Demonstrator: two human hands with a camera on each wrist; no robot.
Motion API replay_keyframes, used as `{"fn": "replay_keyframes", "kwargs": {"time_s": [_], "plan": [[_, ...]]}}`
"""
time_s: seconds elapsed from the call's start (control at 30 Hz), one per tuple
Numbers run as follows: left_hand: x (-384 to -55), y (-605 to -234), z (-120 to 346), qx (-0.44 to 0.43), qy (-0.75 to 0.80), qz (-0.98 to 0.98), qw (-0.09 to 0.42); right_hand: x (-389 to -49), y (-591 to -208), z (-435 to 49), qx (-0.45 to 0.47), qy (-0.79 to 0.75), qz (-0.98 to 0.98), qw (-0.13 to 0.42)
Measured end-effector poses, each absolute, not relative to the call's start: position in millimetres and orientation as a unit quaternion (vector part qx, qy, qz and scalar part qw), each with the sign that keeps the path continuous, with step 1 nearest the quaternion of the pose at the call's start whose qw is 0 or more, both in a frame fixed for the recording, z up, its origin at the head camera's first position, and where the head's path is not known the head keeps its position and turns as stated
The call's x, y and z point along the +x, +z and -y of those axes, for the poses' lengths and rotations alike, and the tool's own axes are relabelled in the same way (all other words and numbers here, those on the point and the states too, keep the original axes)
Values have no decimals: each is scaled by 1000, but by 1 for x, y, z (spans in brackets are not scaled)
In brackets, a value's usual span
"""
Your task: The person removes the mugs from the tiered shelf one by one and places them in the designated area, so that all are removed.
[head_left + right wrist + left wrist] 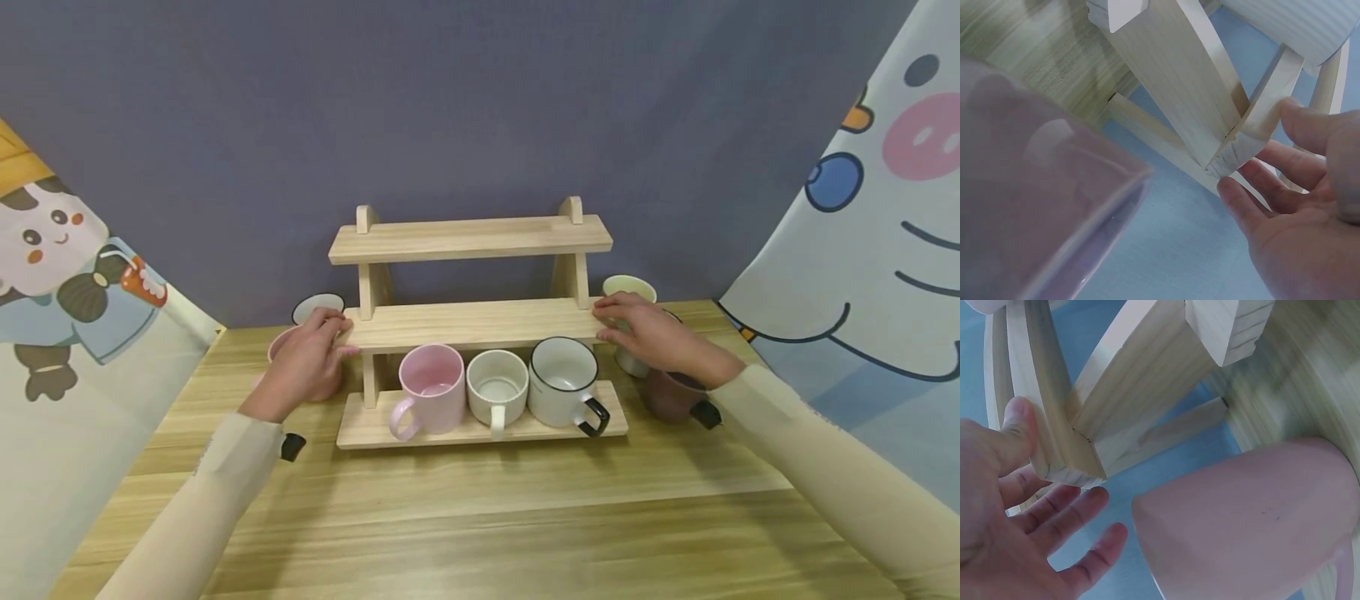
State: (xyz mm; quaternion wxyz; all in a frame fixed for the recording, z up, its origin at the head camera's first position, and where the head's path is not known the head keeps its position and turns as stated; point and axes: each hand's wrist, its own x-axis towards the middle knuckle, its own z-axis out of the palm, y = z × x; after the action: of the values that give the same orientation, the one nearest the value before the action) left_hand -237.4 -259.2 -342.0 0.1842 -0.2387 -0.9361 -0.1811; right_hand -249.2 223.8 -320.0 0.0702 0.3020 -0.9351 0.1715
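Note:
A three-tier wooden shelf [472, 323] stands on the table. My left hand [303, 358] holds the left end of its middle board; in the left wrist view the thumb presses the board's edge and the fingers reach round below. At the other end my right hand [648, 333] grips the same board between thumb and fingers. Three mugs sit side by side on the bottom board: a pink mug [442, 404], a cream mug [497, 392] and a white mug with black rim and handle [558, 387]. The two upper boards carry nothing.
Beside my left hand are a pink cup [1247, 519] and a white cup with a dark rim [318, 307]. A pale yellow-green cup [630, 287] and a brown mug [667, 398] stand by my right hand. A grey-blue cloth [465, 108] hangs behind the wooden table [480, 525].

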Motion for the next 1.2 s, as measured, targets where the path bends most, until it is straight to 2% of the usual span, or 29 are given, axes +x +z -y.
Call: {"fn": "replay_keyframes", "kwargs": {"time_s": [0.27,0.63,0.97,1.2], "plan": [[-234,-336,257,-224,-179,946,151,-249,-319,-223,296,174,937,65],[-208,-317,213,-259,-187,932,174,-248,-319,-225,284,188,939,46],[-178,-311,165,-296,-152,939,85,-247,-317,-224,281,189,940,38],[-181,-317,159,-292,-149,939,108,-246,-316,-222,279,184,942,35]]}}
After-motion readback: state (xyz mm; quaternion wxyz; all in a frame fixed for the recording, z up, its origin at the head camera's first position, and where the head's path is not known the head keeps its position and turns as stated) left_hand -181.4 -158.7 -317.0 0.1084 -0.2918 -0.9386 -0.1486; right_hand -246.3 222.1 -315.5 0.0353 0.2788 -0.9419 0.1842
